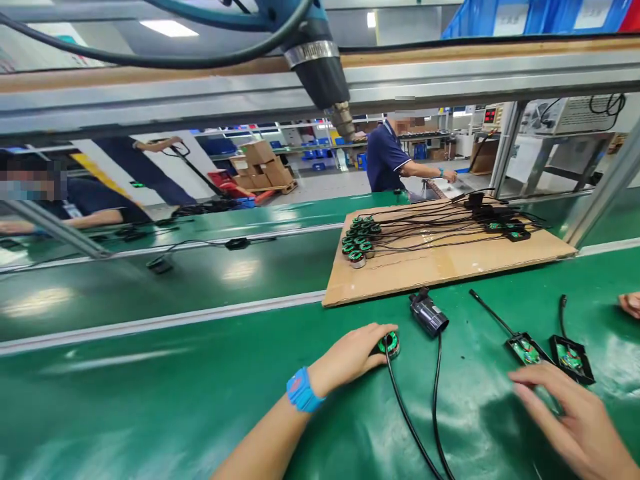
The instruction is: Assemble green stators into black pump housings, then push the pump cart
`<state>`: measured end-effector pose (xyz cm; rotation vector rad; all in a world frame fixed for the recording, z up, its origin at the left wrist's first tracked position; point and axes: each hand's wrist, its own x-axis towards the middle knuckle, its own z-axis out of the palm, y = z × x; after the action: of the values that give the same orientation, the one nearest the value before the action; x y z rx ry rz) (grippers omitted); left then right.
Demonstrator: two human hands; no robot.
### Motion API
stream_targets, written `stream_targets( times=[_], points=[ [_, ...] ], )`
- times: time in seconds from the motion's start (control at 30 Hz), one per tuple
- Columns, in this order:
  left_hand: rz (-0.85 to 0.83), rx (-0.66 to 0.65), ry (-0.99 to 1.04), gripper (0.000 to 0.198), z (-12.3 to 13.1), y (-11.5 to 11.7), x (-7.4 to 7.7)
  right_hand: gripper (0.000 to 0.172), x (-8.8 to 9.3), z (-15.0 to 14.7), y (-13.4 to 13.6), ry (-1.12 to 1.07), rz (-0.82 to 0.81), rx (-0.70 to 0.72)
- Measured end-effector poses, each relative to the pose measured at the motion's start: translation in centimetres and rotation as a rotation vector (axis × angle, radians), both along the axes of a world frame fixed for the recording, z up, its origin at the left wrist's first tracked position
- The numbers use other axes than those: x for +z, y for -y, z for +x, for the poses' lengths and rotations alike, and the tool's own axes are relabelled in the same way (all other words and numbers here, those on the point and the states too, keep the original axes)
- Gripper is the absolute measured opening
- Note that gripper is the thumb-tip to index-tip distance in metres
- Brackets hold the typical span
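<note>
My left hand (353, 357), with a blue wristband (304, 389), is closed around a round part with a green coil-like ring on top (389, 343). A black cable (400, 400) runs from that part toward the front edge of the view. Right of it lies a dark cylindrical housing (430, 315) with its own cable. My right hand (565, 407) has thumb and fingers apart, just in front of an open black box with a green circuit board (529, 349); whether they touch cannot be told. A second such box (571, 360) sits beside it.
A cardboard sheet (415, 273) bears several similar round parts (357, 237) cabled to small black boxes (515, 230). A power tool (320, 67) hangs overhead below a metal rail. Another person's hand (631, 304) is at the right edge. Co-workers (385, 157) are beyond the bench.
</note>
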<state>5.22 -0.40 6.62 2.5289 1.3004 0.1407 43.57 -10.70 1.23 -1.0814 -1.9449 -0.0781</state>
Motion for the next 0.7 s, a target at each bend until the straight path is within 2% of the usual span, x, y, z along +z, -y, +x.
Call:
stream_targets(
  times=[0.03,0.1,0.13,0.2,0.27,0.37,0.47,0.7],
  points=[
    [0.019,0.020,0.029,0.059,-0.4,-0.4,-0.4,0.015,1.5,-2.0,-1.4,0.070,0.022,0.096],
    [0.050,0.048,0.091,0.063,-1.0,-1.0,-1.2,0.019,3.5,-5.5,-4.3,0.158,0.044,0.145],
    [0.061,0.055,0.121,0.065,-1.2,-1.3,-1.5,0.023,3.9,-6.9,-5.7,0.195,0.060,0.140],
    [0.073,0.049,0.168,0.065,-1.5,-1.8,-1.9,0.029,3.5,-8.9,-8.3,0.274,0.075,0.116],
    [0.076,0.024,0.204,0.061,-1.7,-2.2,-2.3,0.031,2.2,-10.0,-10.3,0.360,0.077,0.105],
    [0.067,-0.010,0.248,0.060,-1.7,-2.6,-2.7,0.030,0.0,-10.1,-12.2,0.464,0.058,0.075],
    [0.053,0.002,0.274,0.061,-1.5,-2.9,-3.2,0.034,-0.9,-9.2,-12.9,0.424,0.043,0.046],
    [0.055,0.075,0.307,0.058,-0.9,-2.9,-3.8,0.031,1.2,-6.0,-13.5,-0.110,-0.114,-0.036]
  ],
)
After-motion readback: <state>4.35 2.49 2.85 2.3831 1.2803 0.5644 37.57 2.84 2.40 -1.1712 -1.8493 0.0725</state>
